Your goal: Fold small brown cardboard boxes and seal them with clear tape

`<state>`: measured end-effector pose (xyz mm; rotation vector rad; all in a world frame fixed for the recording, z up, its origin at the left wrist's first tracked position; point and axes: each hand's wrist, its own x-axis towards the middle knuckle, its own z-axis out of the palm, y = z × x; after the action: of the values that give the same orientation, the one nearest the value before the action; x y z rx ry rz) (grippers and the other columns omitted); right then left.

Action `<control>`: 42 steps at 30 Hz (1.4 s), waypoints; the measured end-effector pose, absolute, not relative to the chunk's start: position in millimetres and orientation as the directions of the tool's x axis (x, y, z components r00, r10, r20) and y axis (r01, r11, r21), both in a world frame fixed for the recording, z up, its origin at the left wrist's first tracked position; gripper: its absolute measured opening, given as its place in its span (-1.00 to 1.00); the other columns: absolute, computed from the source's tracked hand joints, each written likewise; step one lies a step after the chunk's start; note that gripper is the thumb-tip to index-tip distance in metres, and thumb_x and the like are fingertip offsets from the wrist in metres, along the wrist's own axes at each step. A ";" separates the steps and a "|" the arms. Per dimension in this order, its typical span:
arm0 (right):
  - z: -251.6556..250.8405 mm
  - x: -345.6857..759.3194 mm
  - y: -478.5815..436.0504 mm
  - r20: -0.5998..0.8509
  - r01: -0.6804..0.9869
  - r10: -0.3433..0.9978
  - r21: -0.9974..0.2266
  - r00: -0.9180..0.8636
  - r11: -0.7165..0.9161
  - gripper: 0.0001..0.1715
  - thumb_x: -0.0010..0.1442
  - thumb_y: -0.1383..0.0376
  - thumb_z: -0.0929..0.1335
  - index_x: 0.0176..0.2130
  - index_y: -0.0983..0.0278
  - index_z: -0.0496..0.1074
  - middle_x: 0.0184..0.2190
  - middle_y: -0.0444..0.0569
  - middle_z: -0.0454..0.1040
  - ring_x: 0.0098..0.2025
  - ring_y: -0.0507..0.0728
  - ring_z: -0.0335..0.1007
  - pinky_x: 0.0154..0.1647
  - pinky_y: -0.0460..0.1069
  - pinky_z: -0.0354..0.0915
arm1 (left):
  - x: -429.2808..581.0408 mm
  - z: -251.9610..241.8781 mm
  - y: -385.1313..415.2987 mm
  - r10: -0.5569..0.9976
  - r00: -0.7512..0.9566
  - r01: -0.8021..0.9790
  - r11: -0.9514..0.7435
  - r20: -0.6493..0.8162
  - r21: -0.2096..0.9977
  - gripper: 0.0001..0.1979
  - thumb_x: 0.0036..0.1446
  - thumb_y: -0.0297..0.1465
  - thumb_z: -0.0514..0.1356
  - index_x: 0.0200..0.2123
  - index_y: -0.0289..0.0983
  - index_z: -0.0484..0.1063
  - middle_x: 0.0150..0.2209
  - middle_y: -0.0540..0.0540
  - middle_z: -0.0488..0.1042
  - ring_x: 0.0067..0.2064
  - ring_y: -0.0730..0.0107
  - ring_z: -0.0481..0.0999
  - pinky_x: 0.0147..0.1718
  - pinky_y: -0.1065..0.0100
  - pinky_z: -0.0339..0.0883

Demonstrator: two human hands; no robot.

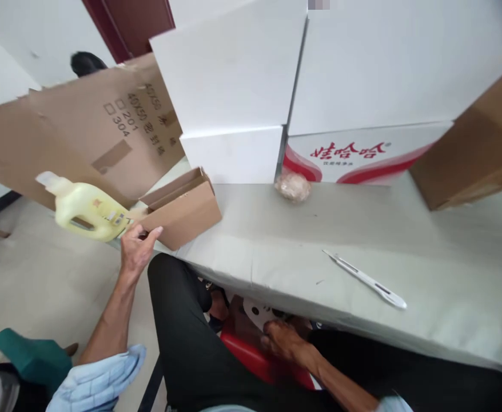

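Observation:
My left hand (137, 249) grips the near left end of a small open cardboard box (187, 216), thumb on its front side and fingers curled at its end. The box stands at the left edge of the covered table. Right behind that hand is a pale yellow detergent bottle (90, 207) with a handle and white cap, tilted in view. My right hand (286, 339) hangs low between my knees, below the table edge, its fingers curled closed with nothing visible in them. A slim white craft knife (365, 279) lies on the table to the right, touched by neither hand.
Large white cartons (234, 74) and a red-and-white printed carton (358, 154) line the back of the table (251, 229). A clear crumpled tape-like bundle (293, 187) lies before them. Brown cardboard stands left (75, 126) and right (478, 137). Under the table is a red stool (244, 346).

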<state>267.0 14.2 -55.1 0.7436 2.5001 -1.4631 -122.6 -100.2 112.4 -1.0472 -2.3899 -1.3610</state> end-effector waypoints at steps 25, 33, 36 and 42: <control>101.0 293.9 86.1 0.656 0.159 0.461 -0.466 -0.598 0.870 -0.08 0.35 -0.01 0.51 0.51 -0.04 0.13 0.48 0.17 0.16 0.43 0.47 0.22 0.25 0.37 0.45 | -26.8 116.7 -114.4 0.883 -0.096 0.746 -0.242 0.459 0.620 -0.83 0.34 -0.39 0.33 -0.36 -0.28 0.56 0.09 -0.27 0.57 0.05 0.14 0.64 0.02 0.18 0.56; 94.1 290.2 99.4 0.631 0.171 0.482 -0.488 -0.608 0.856 0.11 0.30 0.00 0.54 0.56 -0.01 -0.03 0.54 0.21 0.06 0.43 0.45 0.25 0.22 0.36 0.48 | -37.6 105.1 -122.8 0.727 -0.266 0.831 -0.159 0.633 0.532 -0.20 0.12 -0.36 0.50 0.39 -0.08 0.33 0.53 -0.35 0.10 0.38 -0.16 0.41 0.16 -0.07 0.54; 75.0 284.0 109.2 0.490 0.166 0.604 -0.674 -0.628 0.720 0.37 0.21 -0.12 0.57 0.60 0.07 -0.23 0.55 0.29 0.03 0.43 0.48 0.26 0.27 0.39 0.42 | -51.1 85.5 -118.1 0.762 -0.369 0.702 -0.145 0.531 0.697 0.15 0.00 -0.25 0.56 0.53 -0.01 0.00 0.56 -0.39 0.04 0.41 -0.20 0.39 0.07 0.00 0.57; 56.5 259.7 119.3 0.263 0.103 0.590 -0.852 -0.763 0.513 0.38 0.09 -0.22 0.58 0.56 0.17 -0.02 0.45 0.23 0.24 0.50 0.48 0.11 0.51 0.37 0.10 | -54.6 53.2 -86.9 0.944 -0.193 0.516 -0.134 0.268 0.846 0.02 -0.06 -0.17 0.54 0.43 -0.18 0.22 0.35 -0.34 0.43 0.33 -0.18 0.47 0.22 -0.12 0.45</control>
<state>259.7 119.3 56.5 0.8046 3.1716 -1.7147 -54.6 -86.9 53.2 -2.1939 -2.2835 -1.7238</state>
